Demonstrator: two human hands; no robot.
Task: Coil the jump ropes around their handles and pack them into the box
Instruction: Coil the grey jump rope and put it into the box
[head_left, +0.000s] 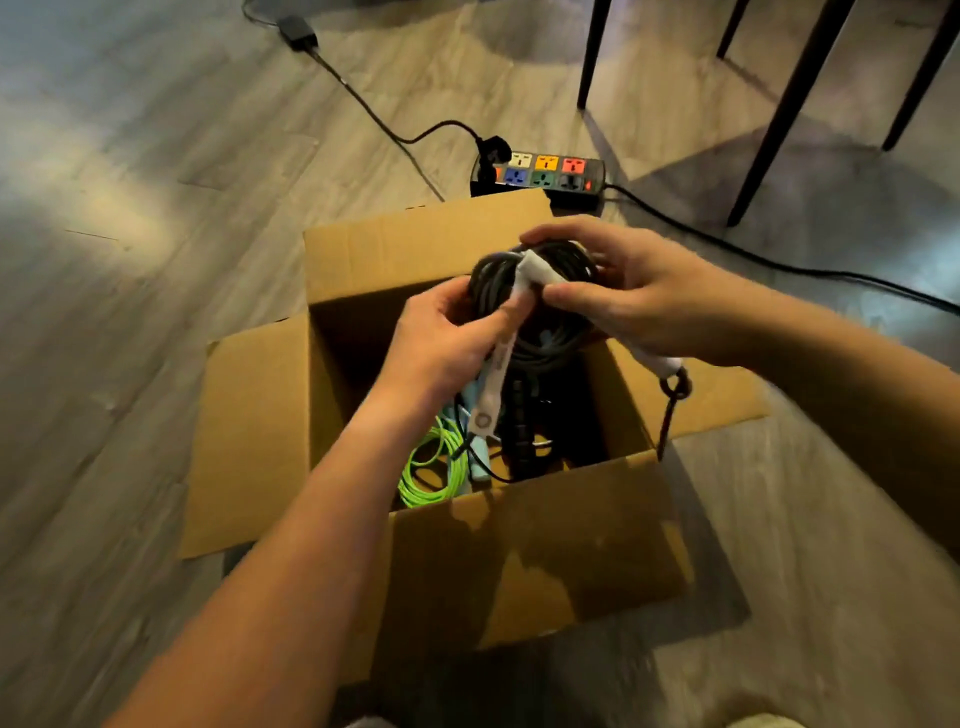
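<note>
An open cardboard box (545, 551) stands on the floor below me. Above its opening I hold a dark grey jump rope coil (540, 338) with white handles. My left hand (447, 343) grips one white handle (496, 379) and the coil's left side. My right hand (639, 296) pinches the other white handle (540, 273) and curls round the coil's right side; that handle's end (670, 366) sticks out below my palm with a short dark loop hanging. Inside the box lie a green rope coil (431, 467), a light blue handle (480, 457) and a black handle (522, 436).
A power strip (545, 174) with coloured sockets lies just beyond the box, its black cables (779, 265) running across the wooden floor. Dark chair or table legs (779, 114) stand at the upper right. A black adapter (297, 32) lies at the far top.
</note>
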